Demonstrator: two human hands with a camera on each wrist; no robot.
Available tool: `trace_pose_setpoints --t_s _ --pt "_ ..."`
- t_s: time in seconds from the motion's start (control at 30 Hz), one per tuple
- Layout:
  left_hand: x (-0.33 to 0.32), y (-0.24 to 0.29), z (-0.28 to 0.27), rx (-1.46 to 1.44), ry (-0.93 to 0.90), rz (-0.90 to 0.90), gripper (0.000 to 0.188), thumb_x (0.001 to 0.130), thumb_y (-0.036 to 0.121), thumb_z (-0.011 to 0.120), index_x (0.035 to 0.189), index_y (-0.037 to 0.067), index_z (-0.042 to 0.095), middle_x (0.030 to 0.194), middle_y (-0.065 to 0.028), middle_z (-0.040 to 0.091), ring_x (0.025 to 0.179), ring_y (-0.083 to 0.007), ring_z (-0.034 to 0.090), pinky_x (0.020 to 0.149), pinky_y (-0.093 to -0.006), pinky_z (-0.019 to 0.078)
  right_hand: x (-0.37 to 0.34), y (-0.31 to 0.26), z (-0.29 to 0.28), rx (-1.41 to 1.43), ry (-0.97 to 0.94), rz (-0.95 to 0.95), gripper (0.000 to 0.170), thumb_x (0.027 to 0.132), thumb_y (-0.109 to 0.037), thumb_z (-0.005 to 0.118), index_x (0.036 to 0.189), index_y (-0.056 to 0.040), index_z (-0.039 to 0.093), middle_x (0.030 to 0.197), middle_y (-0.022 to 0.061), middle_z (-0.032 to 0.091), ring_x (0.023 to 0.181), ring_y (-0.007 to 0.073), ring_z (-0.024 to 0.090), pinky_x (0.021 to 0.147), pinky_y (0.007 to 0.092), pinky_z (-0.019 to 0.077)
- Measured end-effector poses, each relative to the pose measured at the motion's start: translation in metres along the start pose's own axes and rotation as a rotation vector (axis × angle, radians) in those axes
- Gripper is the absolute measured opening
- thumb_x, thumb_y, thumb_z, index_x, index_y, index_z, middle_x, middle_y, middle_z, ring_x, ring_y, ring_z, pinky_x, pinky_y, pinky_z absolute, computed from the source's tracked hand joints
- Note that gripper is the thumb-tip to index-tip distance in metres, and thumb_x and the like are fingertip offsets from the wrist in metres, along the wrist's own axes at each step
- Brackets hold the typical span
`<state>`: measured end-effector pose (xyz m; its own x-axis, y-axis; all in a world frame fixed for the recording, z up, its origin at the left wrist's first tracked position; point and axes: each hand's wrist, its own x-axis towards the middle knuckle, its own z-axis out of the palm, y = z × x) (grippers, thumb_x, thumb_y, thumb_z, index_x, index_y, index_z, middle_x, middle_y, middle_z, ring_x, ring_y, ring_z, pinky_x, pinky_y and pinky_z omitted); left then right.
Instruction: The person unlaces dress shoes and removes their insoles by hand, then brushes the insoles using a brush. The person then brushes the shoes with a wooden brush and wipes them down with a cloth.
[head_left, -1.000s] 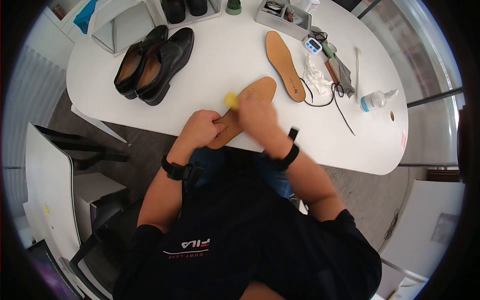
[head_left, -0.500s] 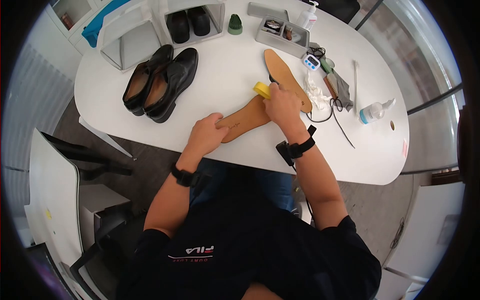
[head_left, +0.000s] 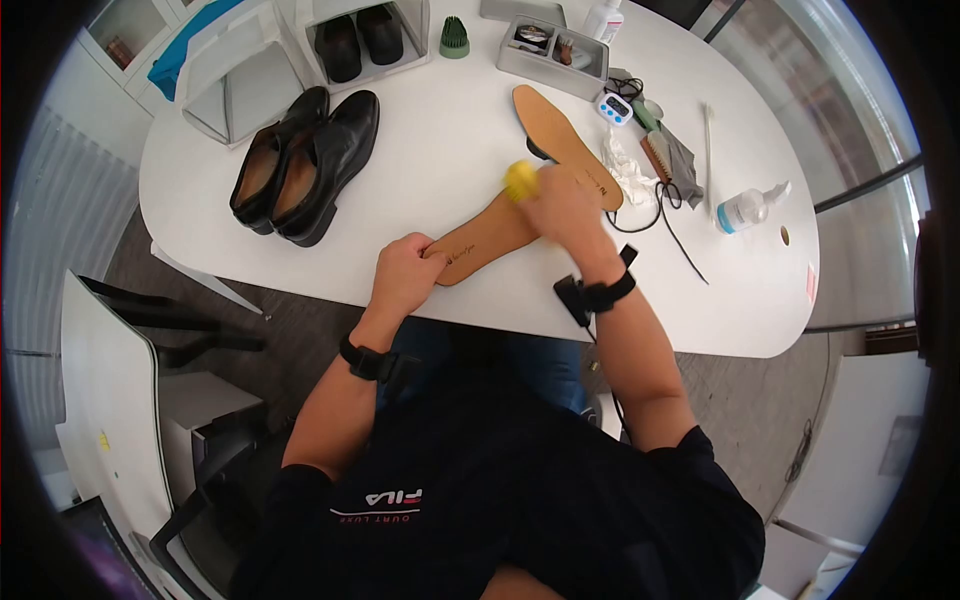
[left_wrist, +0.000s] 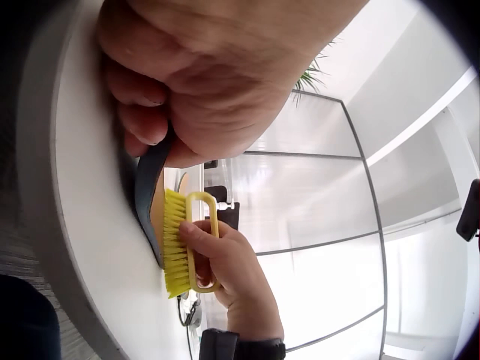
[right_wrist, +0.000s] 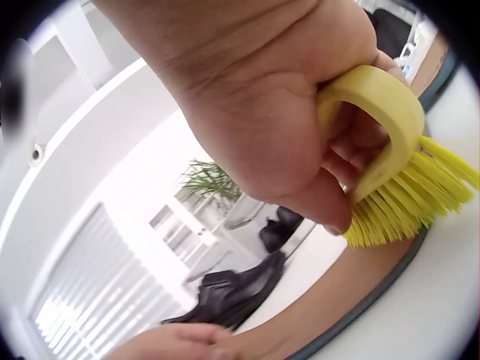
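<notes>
A tan leather insole (head_left: 485, 243) with a dark underside lies slanted at the table's near edge. My left hand (head_left: 402, 274) grips its heel end, thumb on top and fingers curled under, as the left wrist view shows. In my right hand (head_left: 565, 210) is a yellow scrubbing brush (left_wrist: 177, 244), held by its loop handle. Its bristles (right_wrist: 409, 199) are down on the insole's front half, which the hand partly hides in the head view. A second tan insole (head_left: 553, 125) lies just beyond, overlapped by the right hand in the head view.
Black leather shoes (head_left: 340, 170) stand on the left, near clear shoe boxes (head_left: 235, 90). A green brush (head_left: 454, 40) and a grey metal box (head_left: 553, 65) sit at the back. Rightward are a timer (head_left: 614, 109), crumpled tissue (head_left: 627, 170), black laces (head_left: 690, 245) and a spray bottle (head_left: 745, 210).
Compared with one second ago, the insole's front end has swung right, close to the second insole. The brush has moved right with my right hand. My left fingers have curled tighter since half a second ago.
</notes>
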<state>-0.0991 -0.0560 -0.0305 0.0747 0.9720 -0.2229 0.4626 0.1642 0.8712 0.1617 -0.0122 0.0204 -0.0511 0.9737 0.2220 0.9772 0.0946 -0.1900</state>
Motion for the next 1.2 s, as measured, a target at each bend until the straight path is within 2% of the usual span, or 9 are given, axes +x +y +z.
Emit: trace_pose_setpoints --t_s 0.13,0.27,0.4,0.47,0.6,0.7,0.8,1.03,1.2 --pt "0.004 -0.003 0.002 0.035 0.006 0.034 0.029 0.084 0.019 0.070 0.100 -0.005 0.075 0.083 -0.0192 0.075 0.077 -0.0294 0.072 0.073 -0.0392 0.0557 0.008 0.009 0.003 -0.098 -0.045 0.212 0.025 0.089 -0.023 0.072 0.102 -0.0037 0.062 0.085 0.0173 0.074 0.081 0.0382 0.075 0.075 0.0486 0.0591" --pt "0.003 0.005 -0.003 -0.035 -0.038 -0.014 0.020 0.086 0.011 0.071 0.097 -0.005 0.072 0.069 -0.0066 0.066 0.050 -0.0116 0.055 0.044 -0.0293 0.0419 -0.041 -0.070 0.009 -0.060 -0.190 -0.095 0.025 0.089 -0.022 0.071 0.103 -0.0042 0.062 0.085 0.0172 0.075 0.081 0.0383 0.075 0.067 0.0490 0.0593" --pt "0.002 0.003 -0.004 -0.045 -0.065 -0.002 0.021 0.086 0.011 0.070 0.097 -0.006 0.072 0.069 -0.0067 0.065 0.049 -0.0125 0.054 0.044 -0.0302 0.0421 -0.029 -0.050 -0.006 0.078 -0.241 -0.113 0.029 0.088 -0.023 0.072 0.107 -0.0030 0.064 0.088 0.0185 0.075 0.083 0.0388 0.075 0.070 0.0485 0.0596" --pt "0.001 0.008 -0.005 0.075 -0.060 -0.018 0.028 0.084 0.018 0.070 0.100 -0.004 0.075 0.084 -0.0200 0.074 0.075 -0.0286 0.072 0.072 -0.0391 0.0558 0.005 0.002 -0.005 0.024 -0.190 0.059 0.029 0.089 -0.022 0.071 0.109 -0.0026 0.066 0.091 0.0191 0.075 0.088 0.0379 0.075 0.074 0.0481 0.0599" --pt "0.001 0.002 -0.002 0.107 -0.017 0.056 0.028 0.084 0.019 0.070 0.100 -0.004 0.075 0.085 -0.0206 0.075 0.076 -0.0313 0.072 0.072 -0.0396 0.0559 0.009 0.019 0.006 -0.146 -0.074 0.182 0.028 0.091 -0.025 0.068 0.109 -0.0035 0.066 0.092 0.0172 0.076 0.084 0.0364 0.075 0.076 0.0480 0.0587" --pt "0.004 0.000 0.000 0.102 -0.012 0.040 0.029 0.084 0.019 0.070 0.100 -0.004 0.075 0.086 -0.0212 0.075 0.078 -0.0334 0.072 0.074 -0.0404 0.0563 -0.036 -0.039 0.034 -0.338 0.097 -0.110 0.010 0.091 -0.016 0.063 0.096 -0.0072 0.061 0.079 0.0115 0.069 0.063 0.0241 0.072 0.052 0.0387 0.0567" --pt "0.001 0.009 -0.006 0.107 -0.052 -0.016 0.029 0.085 0.020 0.070 0.100 -0.003 0.075 0.087 -0.0216 0.075 0.080 -0.0337 0.073 0.075 -0.0414 0.0567 -0.067 -0.088 0.009 -0.021 -0.078 -0.282 0.012 0.091 -0.015 0.063 0.098 -0.0051 0.061 0.081 0.0154 0.070 0.068 0.0352 0.072 0.061 0.0457 0.0582" --pt "-0.003 0.005 0.000 0.136 -0.017 0.053 0.028 0.085 0.020 0.070 0.099 -0.003 0.075 0.089 -0.0223 0.075 0.083 -0.0360 0.073 0.077 -0.0429 0.0568 0.001 0.013 0.010 -0.120 -0.037 0.162 0.021 0.090 -0.018 0.066 0.105 -0.0036 0.064 0.092 0.0190 0.074 0.080 0.0396 0.073 0.069 0.0505 0.0573" --pt "0.002 0.007 -0.001 0.129 -0.010 0.024 0.027 0.086 0.020 0.070 0.099 -0.003 0.075 0.089 -0.0220 0.075 0.083 -0.0360 0.073 0.077 -0.0427 0.0566 -0.060 -0.084 0.029 -0.129 -0.012 -0.214 0.016 0.095 -0.019 0.060 0.101 -0.0040 0.060 0.082 0.0150 0.069 0.070 0.0338 0.072 0.060 0.0471 0.0569"
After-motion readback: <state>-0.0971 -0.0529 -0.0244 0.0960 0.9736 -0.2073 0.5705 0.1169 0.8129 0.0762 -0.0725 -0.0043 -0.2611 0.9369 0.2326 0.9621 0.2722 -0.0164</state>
